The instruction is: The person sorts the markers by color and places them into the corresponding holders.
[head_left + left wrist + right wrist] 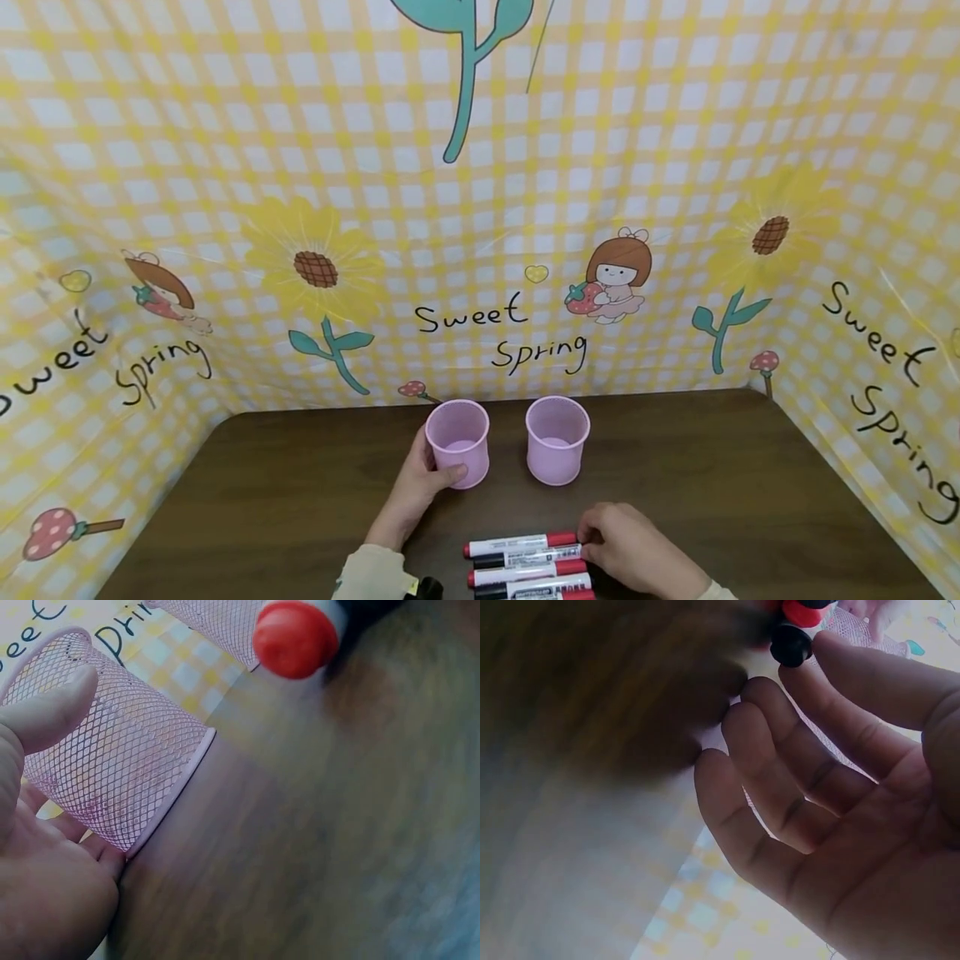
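brown table (pixel 262 500), yellow checked cloth (pixel 495 233) behind; pink cups (pixel 459 454), markers (pixel 525 557).

"Sweet Spring" | yellow-checked cloth (pixel 480 208), left, back and right || markers (pixel 517 576) | barrel print seems too small to read

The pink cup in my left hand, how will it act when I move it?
The pink cup is probably light for its size, since its wall is open mesh and it looks empty. It is likely fairly stiff: it looks evenly round in the left hand. Pushed, it should slide rather than roll, standing upright.
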`<control>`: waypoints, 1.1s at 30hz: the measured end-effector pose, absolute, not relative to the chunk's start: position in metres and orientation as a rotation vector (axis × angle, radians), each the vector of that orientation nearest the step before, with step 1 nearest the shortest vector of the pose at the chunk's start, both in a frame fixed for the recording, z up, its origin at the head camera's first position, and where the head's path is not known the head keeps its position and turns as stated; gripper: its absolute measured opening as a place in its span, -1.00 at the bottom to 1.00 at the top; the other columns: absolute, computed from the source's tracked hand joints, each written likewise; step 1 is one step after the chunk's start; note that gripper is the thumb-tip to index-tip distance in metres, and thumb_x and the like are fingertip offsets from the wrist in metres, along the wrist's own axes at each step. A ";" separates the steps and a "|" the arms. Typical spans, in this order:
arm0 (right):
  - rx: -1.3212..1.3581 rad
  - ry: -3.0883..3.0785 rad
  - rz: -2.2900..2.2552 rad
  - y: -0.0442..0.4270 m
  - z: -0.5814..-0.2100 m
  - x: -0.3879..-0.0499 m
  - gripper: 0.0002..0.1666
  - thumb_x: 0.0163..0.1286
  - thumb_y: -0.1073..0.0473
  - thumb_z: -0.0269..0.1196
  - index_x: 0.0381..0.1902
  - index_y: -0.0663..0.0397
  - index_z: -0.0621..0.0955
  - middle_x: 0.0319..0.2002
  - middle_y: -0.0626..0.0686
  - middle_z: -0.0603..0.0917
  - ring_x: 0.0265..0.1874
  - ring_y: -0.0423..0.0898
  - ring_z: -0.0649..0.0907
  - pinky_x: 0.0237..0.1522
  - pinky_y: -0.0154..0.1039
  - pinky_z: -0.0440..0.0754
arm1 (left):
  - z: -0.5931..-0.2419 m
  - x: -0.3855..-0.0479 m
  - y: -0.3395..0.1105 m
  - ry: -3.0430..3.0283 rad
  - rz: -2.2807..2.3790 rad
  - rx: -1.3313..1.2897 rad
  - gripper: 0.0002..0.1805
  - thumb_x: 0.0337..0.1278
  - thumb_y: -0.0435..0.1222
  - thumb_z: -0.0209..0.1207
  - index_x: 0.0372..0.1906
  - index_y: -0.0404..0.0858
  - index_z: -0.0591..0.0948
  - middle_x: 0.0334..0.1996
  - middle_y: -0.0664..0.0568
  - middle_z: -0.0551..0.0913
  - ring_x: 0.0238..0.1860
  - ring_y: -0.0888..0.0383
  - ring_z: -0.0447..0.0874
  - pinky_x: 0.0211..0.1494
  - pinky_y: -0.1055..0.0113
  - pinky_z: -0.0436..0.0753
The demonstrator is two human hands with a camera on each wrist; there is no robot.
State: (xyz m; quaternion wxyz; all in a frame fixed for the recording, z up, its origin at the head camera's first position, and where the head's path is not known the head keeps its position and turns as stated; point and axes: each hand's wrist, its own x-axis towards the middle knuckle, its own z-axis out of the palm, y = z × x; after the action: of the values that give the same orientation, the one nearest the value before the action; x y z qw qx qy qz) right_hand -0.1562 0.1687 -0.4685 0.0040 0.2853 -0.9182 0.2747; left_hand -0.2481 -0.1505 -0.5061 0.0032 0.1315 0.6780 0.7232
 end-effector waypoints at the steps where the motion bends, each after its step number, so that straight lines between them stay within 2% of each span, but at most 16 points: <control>1: 0.889 -2.872 0.846 0.168 -0.469 -0.156 -0.79 0.10 0.28 0.46 -0.52 -0.11 0.63 -0.49 -0.32 0.50 -0.48 -0.35 0.46 -0.43 -0.28 0.48 | -0.507 -0.248 -0.150 2.130 2.269 0.403 -0.04 0.03 -0.51 0.38 0.52 -0.38 0.12 0.35 -0.36 0.35 0.35 -0.24 0.29 0.25 0.37 0.39; 11: 0.863 -2.911 0.794 0.174 -0.461 -0.154 -0.74 0.12 0.30 0.46 -0.54 -0.10 0.59 -0.51 -0.29 0.47 -0.52 -0.33 0.43 -0.48 -0.26 0.44 | -0.507 -0.248 -0.149 2.101 2.279 0.366 -0.05 0.03 -0.51 0.38 0.51 -0.36 0.14 0.35 -0.34 0.36 0.35 -0.22 0.30 0.25 0.37 0.40; 20: 0.895 -2.960 0.735 0.176 -0.464 -0.157 -0.81 0.11 0.33 0.45 -0.36 -0.03 0.69 -0.45 -0.25 0.47 -0.44 -0.30 0.45 -0.41 -0.23 0.48 | -0.507 -0.248 -0.150 2.160 2.236 0.379 0.00 0.02 -0.49 0.40 0.54 -0.31 0.10 0.39 -0.31 0.32 0.38 -0.21 0.26 0.38 0.11 0.27; 25: 0.917 -2.940 0.685 0.176 -0.469 -0.157 -0.78 0.08 0.34 0.46 -0.29 0.01 0.73 -0.36 -0.18 0.54 -0.38 -0.25 0.53 -0.36 -0.21 0.55 | -0.507 -0.248 -0.148 2.197 2.212 0.414 0.04 -0.02 -0.45 0.44 0.53 -0.30 0.09 0.34 -0.30 0.34 0.32 -0.21 0.31 0.35 0.09 0.30; 33: 0.924 -2.905 0.739 0.180 -0.470 -0.159 -0.81 0.15 0.29 0.45 -0.36 -0.08 0.65 -0.43 -0.26 0.47 -0.44 -0.29 0.47 -0.41 -0.22 0.49 | -0.504 -0.244 -0.144 2.263 2.179 0.385 0.02 -0.03 -0.41 0.46 0.51 -0.31 0.13 0.32 -0.30 0.37 0.30 -0.21 0.33 0.35 0.01 0.30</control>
State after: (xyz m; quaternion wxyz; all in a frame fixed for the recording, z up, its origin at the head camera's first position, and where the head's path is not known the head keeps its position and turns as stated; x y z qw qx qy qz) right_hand -0.1589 0.1796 -0.4701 0.0024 0.2946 -0.9261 0.2355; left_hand -0.2445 -0.1438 -0.5043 -0.0118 0.1215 0.7150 0.6884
